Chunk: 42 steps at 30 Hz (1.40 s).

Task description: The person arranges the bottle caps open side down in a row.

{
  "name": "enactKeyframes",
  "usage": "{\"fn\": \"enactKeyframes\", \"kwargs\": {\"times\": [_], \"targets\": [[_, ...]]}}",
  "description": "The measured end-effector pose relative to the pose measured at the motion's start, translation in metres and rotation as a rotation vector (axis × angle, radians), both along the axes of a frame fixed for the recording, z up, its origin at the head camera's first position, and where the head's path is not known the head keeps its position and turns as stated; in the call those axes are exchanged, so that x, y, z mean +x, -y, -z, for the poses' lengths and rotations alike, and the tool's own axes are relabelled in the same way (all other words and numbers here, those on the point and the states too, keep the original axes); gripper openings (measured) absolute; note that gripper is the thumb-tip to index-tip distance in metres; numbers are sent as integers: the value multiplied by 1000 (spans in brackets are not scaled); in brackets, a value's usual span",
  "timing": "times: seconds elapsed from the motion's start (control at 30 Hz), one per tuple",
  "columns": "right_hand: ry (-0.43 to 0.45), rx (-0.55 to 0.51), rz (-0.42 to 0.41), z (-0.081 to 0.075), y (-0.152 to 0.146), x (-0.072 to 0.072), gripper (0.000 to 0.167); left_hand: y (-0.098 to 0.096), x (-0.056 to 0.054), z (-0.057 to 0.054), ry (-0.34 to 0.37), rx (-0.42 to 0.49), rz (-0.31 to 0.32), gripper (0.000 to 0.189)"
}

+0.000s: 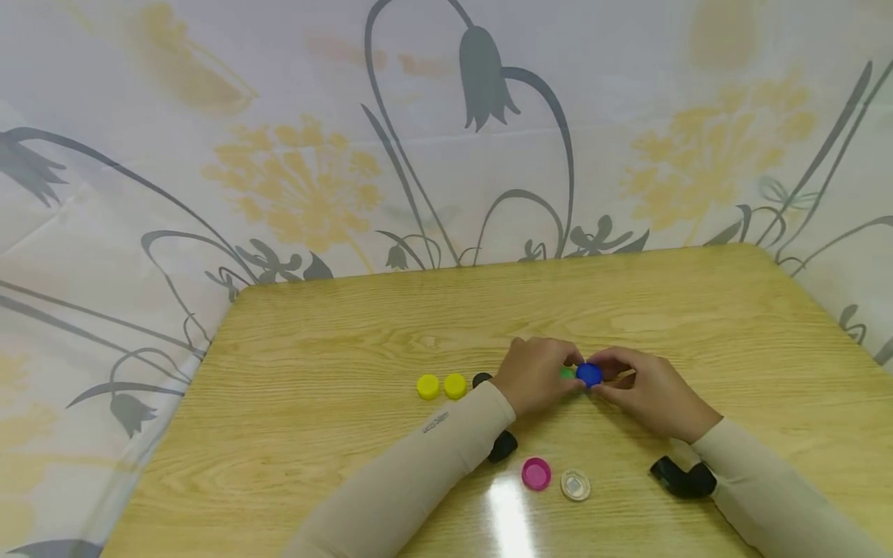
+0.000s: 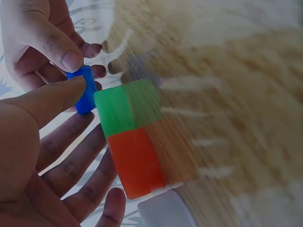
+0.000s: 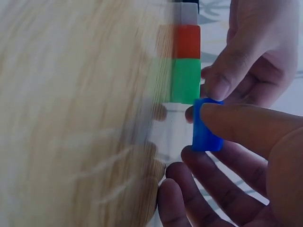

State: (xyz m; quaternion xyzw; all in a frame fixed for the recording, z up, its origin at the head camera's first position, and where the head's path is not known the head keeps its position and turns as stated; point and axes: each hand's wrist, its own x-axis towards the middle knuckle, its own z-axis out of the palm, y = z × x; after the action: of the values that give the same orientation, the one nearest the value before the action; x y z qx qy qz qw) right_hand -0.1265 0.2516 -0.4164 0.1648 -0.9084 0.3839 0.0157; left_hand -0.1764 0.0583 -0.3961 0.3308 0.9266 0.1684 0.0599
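Both hands meet at a small blue bottle cap (image 1: 589, 375). My left hand (image 1: 536, 377) pinches it from the left, its thumb on the rim in the left wrist view. From the other side my right hand (image 1: 649, 391) pinches it too, thumb and fingertips on its edge. Right beside the blue cap sits a green cap (image 2: 115, 111), then an orange-red cap (image 2: 138, 163) and a white cap (image 2: 165, 210), in one row on the table. The left hand hides most of these in the head view. In the right wrist view the blue cap (image 3: 206, 135) stands close to the green one.
Two yellow caps (image 1: 442, 386) and a black cap (image 1: 481, 380) continue the row leftward on the wooden table (image 1: 314, 434). Nearer the front lie a pink cap (image 1: 536, 473) and a beige cap (image 1: 575, 485). A black device (image 1: 684, 477) is at the right wrist. A patterned cloth hangs behind.
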Motion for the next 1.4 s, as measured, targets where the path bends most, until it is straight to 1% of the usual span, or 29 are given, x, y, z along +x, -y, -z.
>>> {"fn": "enactKeyframes", "kwargs": {"times": [0.23,0.47,0.93,1.17,1.27,1.4], "targets": [[16,16,9,2,-1,0,28,-4,0,2,-3,-31,-1,28],[9,62,13,2,0,-1,27,-6,-1,5,-32,-58,4,26],[12,80,22,4,0,-2,30,-8,1,1,-54,-112,-2,26],[-3,73,22,5,-1,-2,29,-10,1,1,-47,-108,-5,26],[7,73,21,5,-1,-3,32,-10,1,2,-40,-104,-6,28],[42,79,14,4,-2,-3,43,-7,2,0,-24,-89,-12,35]]}}
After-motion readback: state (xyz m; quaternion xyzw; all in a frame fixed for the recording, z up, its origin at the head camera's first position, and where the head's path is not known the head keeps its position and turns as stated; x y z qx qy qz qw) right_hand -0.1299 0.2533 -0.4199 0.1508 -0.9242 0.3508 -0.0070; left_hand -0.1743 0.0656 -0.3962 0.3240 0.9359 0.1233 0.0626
